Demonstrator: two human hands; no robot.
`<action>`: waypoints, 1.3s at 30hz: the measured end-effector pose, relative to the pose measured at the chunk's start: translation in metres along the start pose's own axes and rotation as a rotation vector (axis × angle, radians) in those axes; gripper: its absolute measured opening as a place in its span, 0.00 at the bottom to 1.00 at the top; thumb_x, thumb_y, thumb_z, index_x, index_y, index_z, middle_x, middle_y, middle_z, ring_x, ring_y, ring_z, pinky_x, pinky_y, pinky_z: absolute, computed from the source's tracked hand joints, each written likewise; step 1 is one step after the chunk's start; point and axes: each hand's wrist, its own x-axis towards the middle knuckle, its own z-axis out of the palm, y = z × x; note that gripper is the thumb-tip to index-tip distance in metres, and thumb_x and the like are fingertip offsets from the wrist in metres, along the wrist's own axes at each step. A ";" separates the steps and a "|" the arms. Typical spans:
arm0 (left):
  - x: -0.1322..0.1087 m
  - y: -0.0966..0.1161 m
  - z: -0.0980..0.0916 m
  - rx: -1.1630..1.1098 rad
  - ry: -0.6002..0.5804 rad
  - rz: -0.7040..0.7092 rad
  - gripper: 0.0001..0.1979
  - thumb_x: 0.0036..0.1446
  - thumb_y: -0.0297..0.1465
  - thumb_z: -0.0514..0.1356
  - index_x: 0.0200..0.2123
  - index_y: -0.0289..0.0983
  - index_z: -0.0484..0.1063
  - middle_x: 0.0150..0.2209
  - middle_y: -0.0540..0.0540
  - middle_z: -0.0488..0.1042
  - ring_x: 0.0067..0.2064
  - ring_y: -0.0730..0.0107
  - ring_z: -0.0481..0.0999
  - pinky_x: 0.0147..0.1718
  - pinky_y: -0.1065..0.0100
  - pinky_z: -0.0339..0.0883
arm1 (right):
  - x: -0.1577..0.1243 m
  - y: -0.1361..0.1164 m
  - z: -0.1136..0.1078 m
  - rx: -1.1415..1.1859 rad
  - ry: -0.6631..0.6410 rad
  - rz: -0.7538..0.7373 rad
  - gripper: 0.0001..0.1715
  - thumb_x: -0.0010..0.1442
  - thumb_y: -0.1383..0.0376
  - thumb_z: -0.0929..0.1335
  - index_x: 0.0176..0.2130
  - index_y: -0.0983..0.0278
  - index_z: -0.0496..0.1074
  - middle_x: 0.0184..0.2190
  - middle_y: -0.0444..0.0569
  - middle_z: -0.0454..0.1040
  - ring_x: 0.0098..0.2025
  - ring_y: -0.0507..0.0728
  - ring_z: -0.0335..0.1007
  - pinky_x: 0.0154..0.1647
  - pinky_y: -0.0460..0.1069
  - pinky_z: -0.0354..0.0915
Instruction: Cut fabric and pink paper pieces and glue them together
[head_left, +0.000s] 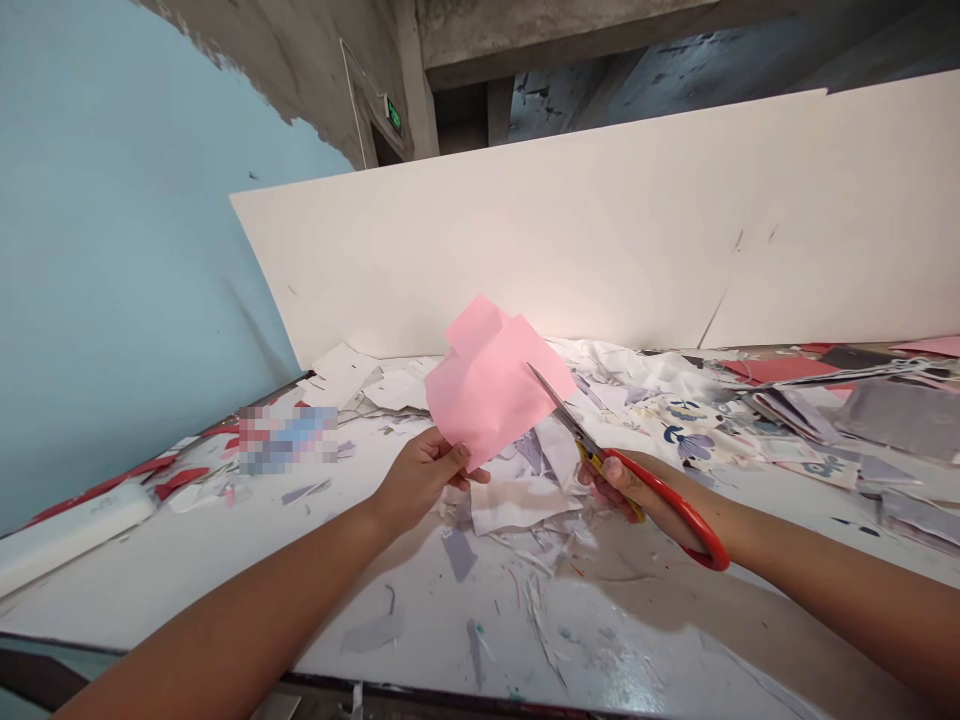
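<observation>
Between thumb and fingers, my left hand (pixel 429 474) grips the lower edge of a pink sheet of paper (pixel 491 385), which is raised above the table and has a notched upper outline. My right hand (pixel 622 480) is wrapped round a pair of scissors (pixel 577 430) with red and yellow handles. Their blades point up and left, and the tip overlaps the right part of the pink sheet in view. Whether the blades are cutting into the sheet I cannot tell. White and grey scraps (pixel 525 505) lie below both hands.
The white table (pixel 420 630) is strewn with cut scraps. Patterned fabric pieces (pixel 690 440) and grey folded pieces (pixel 900 420) lie at right. Red scraps (pixel 180 483) and a long white object (pixel 75 535) are at left. A white board (pixel 525 240) stands along the back, beside a blue wall (pixel 150 250).
</observation>
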 end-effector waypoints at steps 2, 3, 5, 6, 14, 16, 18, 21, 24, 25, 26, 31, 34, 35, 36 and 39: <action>0.000 0.000 0.000 -0.008 0.002 0.008 0.14 0.47 0.41 0.59 0.33 0.37 0.68 0.28 0.49 0.69 0.31 0.66 0.75 0.25 0.71 0.62 | 0.000 0.001 0.000 0.003 -0.003 0.009 0.30 0.56 0.43 0.50 0.30 0.63 0.62 0.24 0.44 0.61 0.23 0.50 0.52 0.28 0.48 0.56; 0.000 -0.001 0.000 -0.012 0.005 0.011 0.14 0.47 0.41 0.59 0.33 0.37 0.68 0.28 0.49 0.69 0.31 0.67 0.75 0.25 0.71 0.62 | 0.000 0.001 0.000 0.006 0.000 0.014 0.30 0.56 0.43 0.50 0.29 0.63 0.62 0.24 0.44 0.61 0.23 0.50 0.51 0.28 0.48 0.56; 0.000 -0.001 0.000 -0.016 0.006 0.012 0.13 0.48 0.40 0.59 0.33 0.37 0.68 0.28 0.49 0.69 0.31 0.68 0.75 0.25 0.72 0.62 | 0.000 0.000 0.000 0.020 0.002 0.016 0.29 0.56 0.43 0.51 0.28 0.63 0.61 0.23 0.44 0.59 0.22 0.50 0.51 0.27 0.48 0.55; 0.000 -0.001 0.000 -0.016 0.006 0.014 0.13 0.48 0.40 0.59 0.32 0.37 0.68 0.28 0.49 0.69 0.31 0.68 0.75 0.25 0.72 0.62 | 0.000 -0.001 0.000 0.033 0.001 0.011 0.29 0.56 0.43 0.51 0.28 0.63 0.61 0.22 0.43 0.59 0.22 0.50 0.50 0.27 0.48 0.55; -0.001 0.000 -0.001 0.005 -0.001 0.035 0.12 0.49 0.39 0.58 0.30 0.36 0.66 0.28 0.50 0.69 0.30 0.69 0.75 0.26 0.71 0.63 | 0.000 -0.004 0.002 0.063 0.002 0.016 0.29 0.55 0.42 0.51 0.24 0.63 0.57 0.19 0.41 0.55 0.21 0.50 0.50 0.23 0.47 0.53; -0.001 0.000 -0.001 0.006 -0.006 0.041 0.12 0.49 0.39 0.58 0.30 0.36 0.66 0.28 0.50 0.69 0.31 0.68 0.75 0.26 0.71 0.63 | 0.000 -0.004 0.002 0.047 0.003 0.036 0.30 0.55 0.42 0.51 0.25 0.63 0.58 0.18 0.41 0.55 0.20 0.50 0.49 0.22 0.46 0.52; -0.001 0.000 -0.002 0.009 -0.010 0.042 0.12 0.49 0.39 0.58 0.30 0.36 0.66 0.28 0.50 0.69 0.31 0.68 0.75 0.26 0.71 0.63 | 0.000 -0.004 0.002 0.042 0.014 0.053 0.30 0.54 0.42 0.51 0.25 0.63 0.59 0.17 0.40 0.54 0.20 0.50 0.49 0.21 0.46 0.51; -0.001 0.000 -0.002 0.017 -0.012 0.043 0.12 0.50 0.39 0.57 0.31 0.36 0.66 0.28 0.50 0.69 0.31 0.68 0.75 0.26 0.71 0.63 | -0.001 -0.005 0.004 0.051 0.036 0.081 0.30 0.54 0.41 0.52 0.25 0.63 0.59 0.16 0.40 0.53 0.20 0.50 0.48 0.21 0.45 0.50; -0.001 0.000 -0.002 0.022 -0.016 0.046 0.12 0.50 0.40 0.57 0.30 0.36 0.66 0.28 0.50 0.69 0.31 0.69 0.75 0.26 0.72 0.63 | -0.001 -0.007 0.005 0.050 0.058 0.103 0.29 0.53 0.42 0.54 0.23 0.63 0.58 0.17 0.41 0.55 0.20 0.49 0.48 0.20 0.45 0.49; -0.001 0.000 -0.002 0.022 -0.018 0.045 0.12 0.50 0.40 0.57 0.31 0.36 0.66 0.28 0.50 0.69 0.31 0.69 0.75 0.26 0.72 0.63 | 0.000 -0.007 0.006 0.038 0.066 0.107 0.29 0.53 0.42 0.54 0.23 0.63 0.57 0.18 0.41 0.55 0.20 0.49 0.48 0.20 0.45 0.49; -0.001 0.000 -0.002 0.022 -0.020 0.044 0.12 0.49 0.40 0.57 0.31 0.36 0.66 0.29 0.50 0.69 0.31 0.69 0.75 0.26 0.71 0.63 | 0.000 -0.008 0.006 0.023 0.073 0.109 0.28 0.53 0.42 0.54 0.23 0.63 0.57 0.18 0.41 0.55 0.20 0.49 0.48 0.20 0.45 0.49; -0.001 -0.001 -0.003 0.024 -0.029 0.038 0.13 0.49 0.40 0.58 0.32 0.36 0.66 0.29 0.49 0.70 0.31 0.68 0.75 0.27 0.70 0.64 | -0.001 -0.011 0.006 -0.005 0.088 0.145 0.29 0.52 0.41 0.54 0.22 0.62 0.57 0.16 0.41 0.55 0.19 0.50 0.48 0.20 0.46 0.49; -0.001 -0.001 -0.003 0.024 -0.030 0.037 0.14 0.49 0.41 0.58 0.34 0.36 0.67 0.28 0.49 0.69 0.31 0.68 0.75 0.27 0.70 0.64 | -0.002 -0.016 0.006 -0.025 0.102 0.144 0.29 0.51 0.40 0.55 0.21 0.62 0.56 0.16 0.40 0.54 0.19 0.49 0.47 0.20 0.46 0.49; -0.001 -0.001 -0.003 0.026 -0.030 0.037 0.14 0.49 0.41 0.58 0.34 0.36 0.67 0.28 0.49 0.69 0.31 0.68 0.75 0.27 0.70 0.64 | -0.002 -0.017 0.006 -0.035 0.105 0.140 0.29 0.51 0.40 0.55 0.20 0.62 0.55 0.16 0.40 0.53 0.19 0.49 0.47 0.20 0.46 0.49; -0.001 -0.001 -0.003 0.028 -0.031 0.039 0.14 0.49 0.41 0.58 0.35 0.36 0.67 0.28 0.49 0.69 0.31 0.68 0.75 0.27 0.70 0.64 | -0.002 -0.017 0.006 -0.043 0.106 0.140 0.29 0.51 0.40 0.55 0.20 0.62 0.55 0.15 0.40 0.53 0.18 0.49 0.47 0.20 0.46 0.49; -0.001 0.000 -0.003 0.026 -0.041 0.043 0.14 0.49 0.40 0.58 0.35 0.36 0.67 0.28 0.49 0.69 0.31 0.68 0.75 0.27 0.70 0.64 | -0.002 -0.016 0.007 -0.067 0.099 0.137 0.30 0.51 0.39 0.54 0.21 0.62 0.54 0.14 0.39 0.53 0.18 0.49 0.48 0.20 0.46 0.49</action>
